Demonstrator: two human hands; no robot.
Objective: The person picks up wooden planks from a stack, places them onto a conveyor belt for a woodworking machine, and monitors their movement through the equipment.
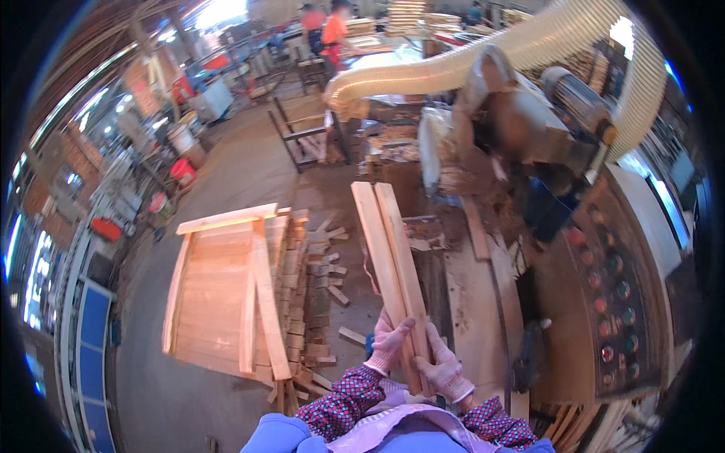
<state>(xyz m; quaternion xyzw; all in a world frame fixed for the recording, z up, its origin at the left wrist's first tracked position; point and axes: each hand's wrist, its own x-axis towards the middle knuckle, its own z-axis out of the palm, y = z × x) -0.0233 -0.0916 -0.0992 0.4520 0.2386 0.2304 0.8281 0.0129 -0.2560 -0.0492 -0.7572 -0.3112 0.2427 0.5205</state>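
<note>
Two slats (390,257) stand side by side in the person's gloved hands, their far ends reaching up toward the saw (521,128) and their near ends down at the chest. The left hand (389,343) wraps the lower left edge of the pair, its grip closed round the wood with fingers curled over the face. The right hand (444,370) clamps the lower right edge a little nearer the body, its grip likewise shut on the same pair. Both slats lean a little left, touching along their length, above the floor and just beside the tabletop (476,302) of the machine.

No packages or labels show near the hands. On the right, a slanted control panel (615,302) carries rows of round red and green buttons. A ribbed pale hose (483,57) arches over the saw. To the left lies a pallet (219,294) of pale boards, with short offcuts (317,287) stacked and scattered just beside it. Far back, a person in an orange shirt (334,30) stands at another bench. A red bucket (181,172) sits near the left wall.
</note>
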